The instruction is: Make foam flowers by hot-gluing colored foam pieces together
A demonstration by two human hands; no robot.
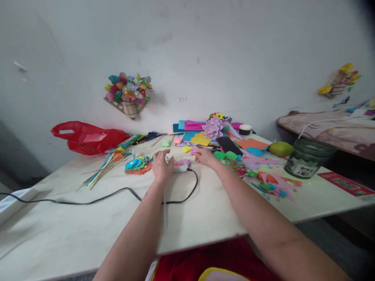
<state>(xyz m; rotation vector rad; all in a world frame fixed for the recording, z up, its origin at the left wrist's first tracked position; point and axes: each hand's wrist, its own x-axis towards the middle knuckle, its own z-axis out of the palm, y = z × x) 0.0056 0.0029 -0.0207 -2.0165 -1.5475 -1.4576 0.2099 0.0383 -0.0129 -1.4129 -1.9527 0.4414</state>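
Note:
My left hand (163,166) is curved over a white glue gun (181,168), which lies on its side with its handle pointing right. The hand hides most of the gun's body, and a clear glue stick (165,207) trails out toward me. To the right, my right hand (204,157) pinches a small pink and yellow piece (193,153), too small to make out fully. Between the hands lies a pink foam flower (184,162), partly hidden. Stacked foam flowers (137,164) in blue and orange rest left of my left hand.
A black cord (99,200) crosses the table from the left to the gun. Thin strips (101,171), a red plastic bag (88,137), foam sheets (193,125), a phone (229,146), foam scraps (272,181), a yellow-green fruit (280,148) and a glass jar (306,158) lie around.

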